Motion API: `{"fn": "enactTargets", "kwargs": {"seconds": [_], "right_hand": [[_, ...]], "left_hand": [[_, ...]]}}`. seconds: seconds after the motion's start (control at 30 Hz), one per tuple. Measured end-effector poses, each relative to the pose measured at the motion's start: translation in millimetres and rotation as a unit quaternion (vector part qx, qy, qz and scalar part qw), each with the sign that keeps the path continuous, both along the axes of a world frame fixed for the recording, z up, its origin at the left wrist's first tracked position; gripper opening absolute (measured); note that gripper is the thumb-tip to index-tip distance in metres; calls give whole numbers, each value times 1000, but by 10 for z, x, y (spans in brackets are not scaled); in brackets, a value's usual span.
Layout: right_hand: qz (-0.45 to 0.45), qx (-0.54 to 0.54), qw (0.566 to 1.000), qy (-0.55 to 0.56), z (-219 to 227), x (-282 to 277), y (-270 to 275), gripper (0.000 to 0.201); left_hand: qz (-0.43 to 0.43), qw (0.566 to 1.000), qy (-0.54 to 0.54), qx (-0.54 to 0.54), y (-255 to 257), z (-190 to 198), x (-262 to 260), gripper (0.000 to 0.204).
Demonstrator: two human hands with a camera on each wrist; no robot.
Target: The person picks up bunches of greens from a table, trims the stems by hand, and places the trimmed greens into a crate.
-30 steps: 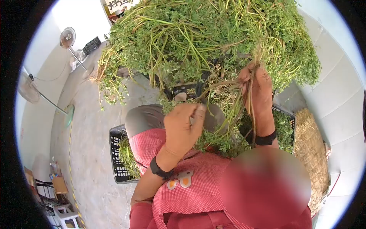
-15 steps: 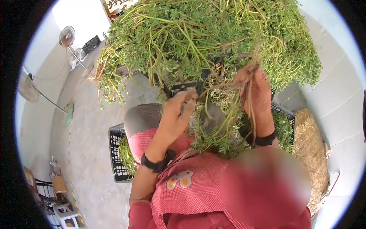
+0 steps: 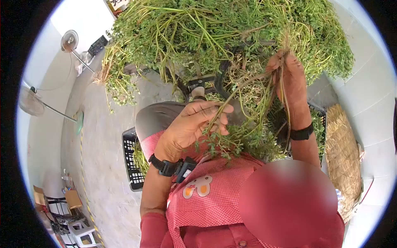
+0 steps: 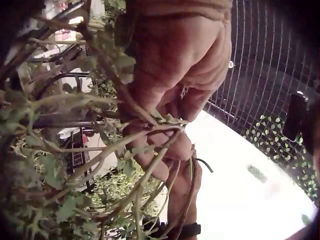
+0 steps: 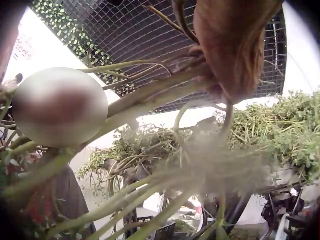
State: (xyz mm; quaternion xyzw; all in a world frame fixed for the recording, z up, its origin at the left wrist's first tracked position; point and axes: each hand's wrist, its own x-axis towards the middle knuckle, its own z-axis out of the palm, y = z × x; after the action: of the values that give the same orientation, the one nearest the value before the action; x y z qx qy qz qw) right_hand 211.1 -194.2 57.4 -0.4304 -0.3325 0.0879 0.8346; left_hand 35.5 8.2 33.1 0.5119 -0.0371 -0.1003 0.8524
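Right hand grips thin green leafy stems near their brown roots; left hand pinches one brownish stem, probably light, bendy, best held rootward

Plant pile: cut by top edge | red oval: blurred | wall sign: cropped

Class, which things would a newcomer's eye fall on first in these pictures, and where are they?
First comes the big heap of leafy green plants, filling the top of the head view. In front of it, right of centre, the right hand grips a bunch of stems, while the left hand, lower down, holds one stem. Then comes the pink checked apron at bottom centre.
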Motion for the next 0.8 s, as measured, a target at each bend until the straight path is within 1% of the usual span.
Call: {"fn": "enactTargets", "kwargs": {"seconds": [0.07, 0.13, 0.17, 0.23, 0.27, 0.3, 0.33, 0.37, 0.4, 0.43, 0.47, 0.5, 0.53, 0.57, 0.63, 0.67, 0.7, 0.73, 0.77, 0.8], "right_hand": [[4, 9, 1000, -6, 13, -4, 27, 30], [-19, -5, 1000, -14, 42, 3, 24, 29], [-26, -7, 1000, -15, 55, 12, 19, 29], [-33, -19, 999, -19, 102, 19, -6, 28], [-23, 1, 1000, 4, 131, 4, -4, 27], [-29, 0, 1000, 2, 169, -24, -10, 27], [-22, -6, 1000, -10, 215, -57, -12, 25], [-14, -12, 1000, -22, 239, -87, -2, 23], [-21, -19, 999, -32, 235, -117, 19, 24], [-21, -19, 999, -31, 234, -162, 32, 24], [-34, -72, 995, -66, 244, -215, 40, 25], [-47, -125, 986, -101, 252, -271, 53, 25], [-44, -146, 982, -109, 250, -331, 81, 23], [-41, -145, 983, -109, 240, -422, 141, 23], [-44, -120, 975, -183, 229, -617, 263, 18], [-58, -92, 970, -219, 290, -692, 274, 14], [-54, -91, 970, -220, 317, -696, 304, 14], [-67, -80, 969, -224, 344, -688, 335, 15], [-85, -68, 968, -227, 371, -668, 352, 15], [-68, -93, 980, -164, 378, -615, 323, 15]], "left_hand": [[1, 1000, -5, 14, -29, 15, -30, 39], [-1, 998, -27, 58, -70, 63, -56, 36], [-8, 998, -28, 56, -91, 125, -78, 36], [-33, 986, 11, 162, -131, 242, -112, 29], [-41, 986, 8, 160, -158, 220, -96, 29], [0, 965, -34, 261, -175, 177, -77, 26], [43, 930, -76, 357, -187, 132, -46, 23], [41, 930, -79, 357, -193, 83, -4, 23], [126, 868, -105, 468, -195, 18, 38, 20], [208, 786, -127, 569, -184, -58, 81, 17], [209, 786, -126, 569, -149, -156, 142, 17], [250, 776, -121, 567, -98, -270, 219, 16], [291, 764, -115, 564, -58, -341, 292, 15], [293, 763, -113, 565, -16, -401, 360, 15], [327, 746, -102, 571, 46, -490, 482, 14], [328, 746, -100, 571, 129, -633, 527, 14], [326, 824, -34, 462, 257, -818, 569, 13], [315, 885, 29, 343, 318, -840, 583, 12], [315, 884, 25, 345, 354, -864, 585, 12], [329, 917, 22, 225, 348, -854, 543, 13]]}}
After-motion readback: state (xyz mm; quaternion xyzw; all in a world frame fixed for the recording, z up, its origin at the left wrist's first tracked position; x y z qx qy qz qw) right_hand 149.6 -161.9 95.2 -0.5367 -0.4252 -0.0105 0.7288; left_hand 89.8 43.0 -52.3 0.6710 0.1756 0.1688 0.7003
